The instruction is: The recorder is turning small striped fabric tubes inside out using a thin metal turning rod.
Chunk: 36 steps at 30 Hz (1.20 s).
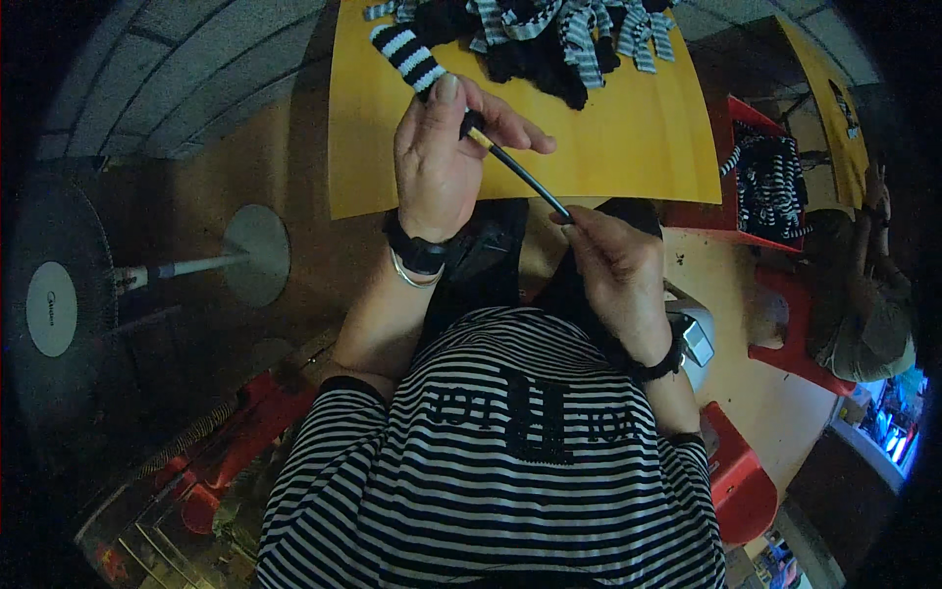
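My left hand [439,162] is closed around a black-and-white striped knitted piece [400,56], which sticks out past the thumb toward the upper left. Between the fingers and thumb of my right hand [618,270] is the near end of a slim dark rod [530,182]. The rod slants up to the left, and a yellowish section shows near its far end. That far end meets a black bit of knit at my left palm; whether it goes inside cannot be seen. Both hands are above the near edge of the yellow table [628,147].
A heap of striped and black knitted pieces [579,44] lies at the table's far side. To the right stands a red bin [770,187] of similar pieces. A person [868,314] sits at another yellow table [834,108]. A fan [54,304] stands at left.
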Tool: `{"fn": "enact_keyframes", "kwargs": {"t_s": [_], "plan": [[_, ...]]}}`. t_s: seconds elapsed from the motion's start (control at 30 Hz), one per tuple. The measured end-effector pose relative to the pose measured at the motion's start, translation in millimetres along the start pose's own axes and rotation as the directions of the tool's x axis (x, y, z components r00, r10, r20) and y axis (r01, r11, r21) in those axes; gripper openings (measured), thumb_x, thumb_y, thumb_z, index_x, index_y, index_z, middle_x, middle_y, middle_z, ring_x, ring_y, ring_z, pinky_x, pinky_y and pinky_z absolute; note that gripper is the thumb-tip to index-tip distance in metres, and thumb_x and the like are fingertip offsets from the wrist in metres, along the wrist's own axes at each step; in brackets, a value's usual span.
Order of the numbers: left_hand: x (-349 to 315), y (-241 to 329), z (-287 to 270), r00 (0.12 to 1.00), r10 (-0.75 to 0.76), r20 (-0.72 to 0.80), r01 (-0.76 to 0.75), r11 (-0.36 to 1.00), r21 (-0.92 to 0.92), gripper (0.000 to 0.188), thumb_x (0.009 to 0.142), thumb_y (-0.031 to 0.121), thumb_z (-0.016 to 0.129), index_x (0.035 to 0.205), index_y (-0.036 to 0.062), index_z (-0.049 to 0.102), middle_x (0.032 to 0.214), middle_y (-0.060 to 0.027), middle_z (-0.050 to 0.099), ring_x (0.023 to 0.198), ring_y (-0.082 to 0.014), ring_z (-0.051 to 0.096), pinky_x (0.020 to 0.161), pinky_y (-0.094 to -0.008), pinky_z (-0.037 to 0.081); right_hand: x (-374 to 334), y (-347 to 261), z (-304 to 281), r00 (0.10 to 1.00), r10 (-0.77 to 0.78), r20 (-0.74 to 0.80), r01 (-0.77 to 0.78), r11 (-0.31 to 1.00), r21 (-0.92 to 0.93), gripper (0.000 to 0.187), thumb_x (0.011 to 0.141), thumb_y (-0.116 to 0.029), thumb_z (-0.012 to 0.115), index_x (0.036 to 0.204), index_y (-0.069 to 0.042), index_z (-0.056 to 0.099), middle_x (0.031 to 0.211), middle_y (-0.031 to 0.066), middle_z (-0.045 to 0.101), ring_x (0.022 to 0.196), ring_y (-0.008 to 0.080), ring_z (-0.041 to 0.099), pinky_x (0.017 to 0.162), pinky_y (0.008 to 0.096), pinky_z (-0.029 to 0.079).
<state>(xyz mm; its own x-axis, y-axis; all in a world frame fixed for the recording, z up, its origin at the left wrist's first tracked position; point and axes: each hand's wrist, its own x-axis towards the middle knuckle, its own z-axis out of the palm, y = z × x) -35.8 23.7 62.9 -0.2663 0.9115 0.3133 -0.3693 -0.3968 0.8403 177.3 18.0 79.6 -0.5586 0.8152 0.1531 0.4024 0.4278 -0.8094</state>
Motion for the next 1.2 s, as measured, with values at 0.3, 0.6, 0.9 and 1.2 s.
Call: {"fn": "enact_keyframes", "kwargs": {"t_s": [0.3,0.6,0.9,1.2], "plan": [[0.1,-4.3,11.9,0.998,-0.034,-0.059,0.030,0.997,-0.070,0.040,0.107,0.038,0.029,0.094,0.0067,0.049,0.066,-0.0119,0.055,0.073,-0.0360,0.067,0.079,-0.0536,0.055,13.0,-7.0,21.1,0.977,-0.166,-0.135,0.156,0.984,-0.085,0.019,0.083,0.003,0.065,0.102,0.001,0.064,0.077,0.0213,0.066,0.070,0.0383,0.067,0.059,0.0433,0.053],[-8.8,-11.3,17.6,0.995,-0.055,-0.082,0.046,0.993,-0.110,0.042,0.107,0.040,0.028,0.088,0.0069,0.045,0.071,-0.0171,0.062,0.082,-0.0388,0.068,0.088,-0.0530,0.052,32.6,-17.5,34.3,0.979,-0.168,-0.117,0.153,0.980,-0.126,0.013,0.083,0.003,0.065,0.096,0.002,0.063,0.077,0.0221,0.064,0.070,0.0379,0.067,0.060,0.0425,0.053],[-9.5,2.5,24.5,0.984,-0.156,-0.087,0.143,0.979,-0.143,0.037,0.107,0.037,0.032,0.099,0.0061,0.050,0.101,-0.0255,0.067,0.105,-0.0395,0.065,0.097,-0.0533,0.048,39.6,-10.3,32.8,0.936,-0.299,-0.184,0.266,0.946,-0.185,0.018,0.082,0.003,0.067,0.100,0.001,0.065,0.076,0.0183,0.063,0.065,0.0342,0.066,0.056,0.0394,0.051],[-8.0,19.1,41.6,0.942,0.041,-0.332,-0.071,0.995,-0.077,0.046,0.108,0.038,0.032,0.089,-0.0003,0.051,0.076,-0.0137,0.064,0.072,-0.0259,0.069,0.076,-0.0412,0.058,24.1,-18.5,21.6,0.921,-0.367,-0.129,0.316,0.899,-0.302,0.028,0.078,0.003,0.068,0.106,0.001,0.063,0.073,0.0149,0.062,0.060,0.0304,0.064,0.053,0.0396,0.052]]}}
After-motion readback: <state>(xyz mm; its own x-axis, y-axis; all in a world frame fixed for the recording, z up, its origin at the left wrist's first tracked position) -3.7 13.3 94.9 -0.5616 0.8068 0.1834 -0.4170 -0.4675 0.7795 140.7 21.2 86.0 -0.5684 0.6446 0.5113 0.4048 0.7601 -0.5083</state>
